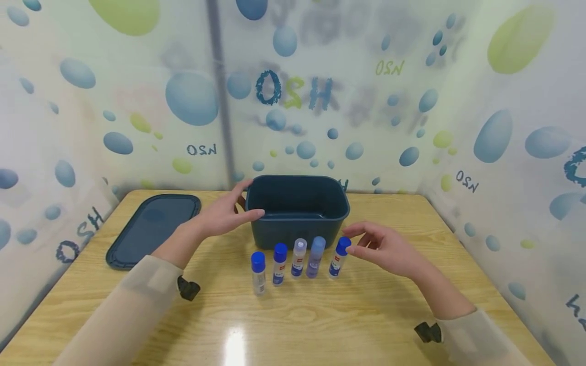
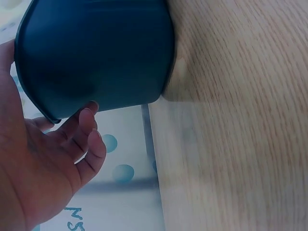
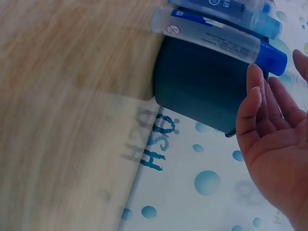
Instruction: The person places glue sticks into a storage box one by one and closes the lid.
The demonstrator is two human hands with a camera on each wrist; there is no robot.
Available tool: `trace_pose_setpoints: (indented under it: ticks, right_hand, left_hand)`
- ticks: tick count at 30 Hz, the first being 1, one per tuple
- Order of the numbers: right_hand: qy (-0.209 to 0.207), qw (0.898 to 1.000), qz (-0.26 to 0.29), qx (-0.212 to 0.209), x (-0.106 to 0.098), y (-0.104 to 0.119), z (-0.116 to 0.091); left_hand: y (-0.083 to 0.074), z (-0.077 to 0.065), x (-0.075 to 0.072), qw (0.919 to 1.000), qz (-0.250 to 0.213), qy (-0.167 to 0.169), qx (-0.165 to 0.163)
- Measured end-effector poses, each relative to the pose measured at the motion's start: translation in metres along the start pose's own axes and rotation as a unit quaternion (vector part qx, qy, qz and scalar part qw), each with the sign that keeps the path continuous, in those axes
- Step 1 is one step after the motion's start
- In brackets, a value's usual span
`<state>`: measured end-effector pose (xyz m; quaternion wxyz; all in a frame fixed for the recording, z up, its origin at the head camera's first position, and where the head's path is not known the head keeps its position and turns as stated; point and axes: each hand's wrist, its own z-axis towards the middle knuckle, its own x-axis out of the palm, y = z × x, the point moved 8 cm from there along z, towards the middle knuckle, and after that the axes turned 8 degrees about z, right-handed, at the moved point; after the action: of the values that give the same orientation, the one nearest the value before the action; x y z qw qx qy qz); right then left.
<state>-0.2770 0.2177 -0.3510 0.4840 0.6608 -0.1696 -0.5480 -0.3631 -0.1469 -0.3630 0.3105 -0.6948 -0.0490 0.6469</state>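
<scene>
A dark blue storage box [image 1: 299, 231], open at the top, stands towards the back of the table. My left hand [image 1: 229, 209] grips its left end, thumb at the front rim and fingers behind; in the left wrist view the fingers [image 2: 86, 120] curl against the box wall. Several glue sticks [image 1: 278, 267] stand upright in a row before the box, mostly blue-capped, one with a clear cap. My right hand [image 1: 384, 249] is beside the rightmost glue stick [image 1: 339, 258], its loosely bent fingers next to the blue cap [image 3: 273, 58], with the thumb apart from it.
A dark blue lid [image 1: 155, 229] lies flat on the left of the wooden table [image 1: 293, 330]. White curtains [image 1: 320, 137] printed with blue and green drops close in the back and both sides.
</scene>
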Motion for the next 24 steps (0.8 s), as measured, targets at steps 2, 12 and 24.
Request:
trace_pose_setpoints:
  ticks: [2,12,24]
  right_hand:
    - [0.002,1.000,0.005,0.003,0.004,-0.003,0.001]
    - [0.007,1.000,0.013,0.006,0.014,-0.012,0.001]
    - [0.002,1.000,0.020,-0.005,0.017,-0.014,0.002]
  left_hand:
    - [0.001,0.001,0.002,1.0000,-0.003,0.001,-0.001]
    - [0.005,0.000,0.006,0.9997,-0.021,0.006,-0.007]
    - [0.005,0.002,0.009,0.9987,-0.050,-0.008,0.011]
